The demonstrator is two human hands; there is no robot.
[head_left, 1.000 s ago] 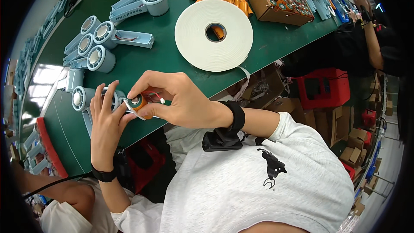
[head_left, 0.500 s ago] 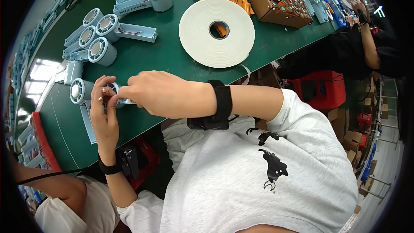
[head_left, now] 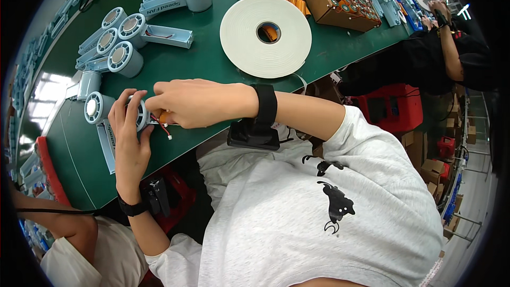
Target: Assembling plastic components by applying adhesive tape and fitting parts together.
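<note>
An orange cell (head_left: pixel 164 117), its long axis mostly hidden, lies pinched beneath my right hand (head_left: pixel 186 102), just right of the pale-blue fan (head_left: pixel 142 117) around which my left hand (head_left: pixel 127 137) curls.

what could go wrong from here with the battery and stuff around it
The thin red wire trails out beside the orange cell in the right hand, so it might get pinched against the light-blue fan that the left hand holds. The white connector dangles and could snag. The loose tail of the white tape roll hangs over the green table's edge, where the right forearm might catch it.
</note>
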